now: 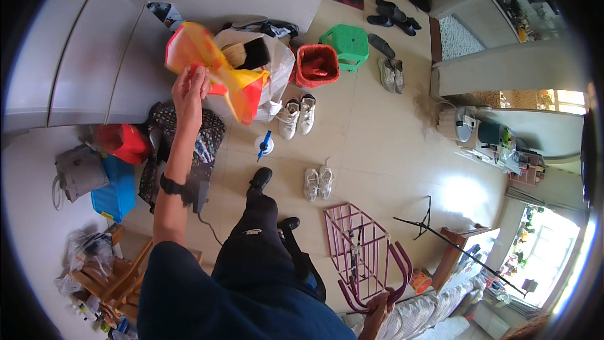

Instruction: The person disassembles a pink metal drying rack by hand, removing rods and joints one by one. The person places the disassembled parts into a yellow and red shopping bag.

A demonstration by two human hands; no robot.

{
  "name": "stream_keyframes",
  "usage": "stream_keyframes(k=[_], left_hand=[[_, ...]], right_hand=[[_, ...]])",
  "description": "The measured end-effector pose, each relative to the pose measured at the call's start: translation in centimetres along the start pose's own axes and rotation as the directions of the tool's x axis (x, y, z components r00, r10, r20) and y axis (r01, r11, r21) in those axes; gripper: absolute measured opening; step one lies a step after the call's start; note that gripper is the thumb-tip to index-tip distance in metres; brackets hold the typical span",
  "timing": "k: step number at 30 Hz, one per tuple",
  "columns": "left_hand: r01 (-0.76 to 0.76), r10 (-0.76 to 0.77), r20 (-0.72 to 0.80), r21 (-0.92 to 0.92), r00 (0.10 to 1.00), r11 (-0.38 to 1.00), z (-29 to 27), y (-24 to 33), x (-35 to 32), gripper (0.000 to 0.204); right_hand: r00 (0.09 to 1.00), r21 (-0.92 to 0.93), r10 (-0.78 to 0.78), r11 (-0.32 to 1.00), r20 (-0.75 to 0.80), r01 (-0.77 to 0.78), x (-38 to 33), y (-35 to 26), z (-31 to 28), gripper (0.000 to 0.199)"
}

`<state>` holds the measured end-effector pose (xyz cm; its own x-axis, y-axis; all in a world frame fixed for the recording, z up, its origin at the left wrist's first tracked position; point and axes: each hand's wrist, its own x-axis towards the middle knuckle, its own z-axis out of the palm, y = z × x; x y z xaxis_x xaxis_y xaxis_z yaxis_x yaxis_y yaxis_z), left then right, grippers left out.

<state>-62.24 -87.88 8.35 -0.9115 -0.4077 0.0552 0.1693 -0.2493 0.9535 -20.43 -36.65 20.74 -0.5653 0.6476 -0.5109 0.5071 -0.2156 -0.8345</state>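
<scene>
Bag lifted, frame gripped, nothing set down yet.

My left hand is closed around the crumpled orange-and-yellow plastic bag, raised above the white plastic sack holding a wooden brush; my right hand grips the pink metal wire rack at the lower edge. I judge the sorting barely started: white sneakers lie loose on the tiled floor.
</scene>
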Motion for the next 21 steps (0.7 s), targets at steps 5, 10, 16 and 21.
stream_keyframes(k=[5, 10, 16, 21], left_hand=[[-0.040, 0.037, 0.038, 0.067, 0.999, 0.997, 4.2, 10.0, 2.7, 0.032], [0.136, -0.203, 0.257, 0.255, 0.945, 0.957, 4.7, 16.5, -4.1, 0.041], [0.210, -0.473, 0.496, 0.495, 0.728, 0.843, 10.3, 17.4, -18.0, 0.051], [0.170, -0.479, 0.515, 0.534, 0.711, 0.828, 13.9, 17.1, -25.7, 0.048]], right_hand=[[0.989, 0.054, -0.043, 0.998, 0.143, 0.035, 2.4, 1.3, 0.3, 0.019], [0.979, -0.012, -0.123, 0.992, 0.160, 0.126, 3.2, 0.8, -0.9, 0.024], [0.846, 0.032, -0.172, 0.983, 0.506, 0.181, 2.9, -9.0, -1.1, 0.031], [0.520, 0.055, -0.090, 0.995, 0.849, 0.082, 3.7, -12.4, 3.5, 0.039]])
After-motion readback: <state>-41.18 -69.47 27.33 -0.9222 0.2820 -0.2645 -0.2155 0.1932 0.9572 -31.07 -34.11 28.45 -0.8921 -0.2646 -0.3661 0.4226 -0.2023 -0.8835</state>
